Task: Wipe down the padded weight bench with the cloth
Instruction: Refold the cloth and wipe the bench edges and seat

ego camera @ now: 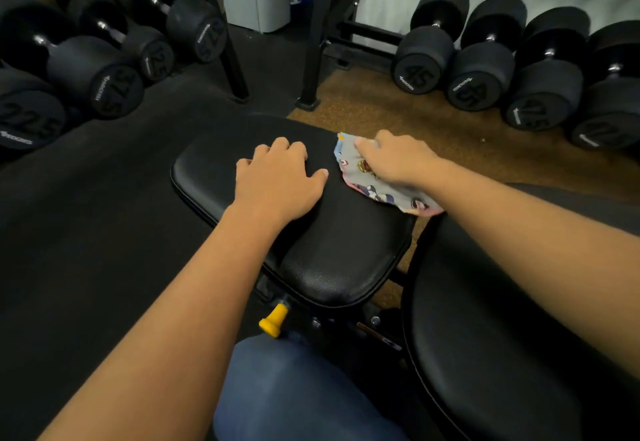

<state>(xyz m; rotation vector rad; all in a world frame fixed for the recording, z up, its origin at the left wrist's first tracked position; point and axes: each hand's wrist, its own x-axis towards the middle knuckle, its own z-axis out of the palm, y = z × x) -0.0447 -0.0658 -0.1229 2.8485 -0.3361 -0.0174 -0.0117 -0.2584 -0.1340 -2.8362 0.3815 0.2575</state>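
Head view: left hand (277, 177) lies flat on the black bench seat pad (325, 253), fingers spread, gripping nothing. Right hand (394, 160) presses the patterned cloth (377, 191) on the pad's far-right edge (fingers curled, grip unclear). Dumbbells (481, 73) beyond the pad.

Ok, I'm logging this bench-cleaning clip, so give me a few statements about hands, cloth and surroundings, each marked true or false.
1. The right hand presses the cloth on the seat pad. True.
2. The left hand holds a spray bottle. False: it rests bare on the pad.
3. The cloth is plain white. False: it is printed, multicoloured.
4. Dumbbells lie on the floor beyond the bench. True.
5. The knob under the pad is yellow. True.
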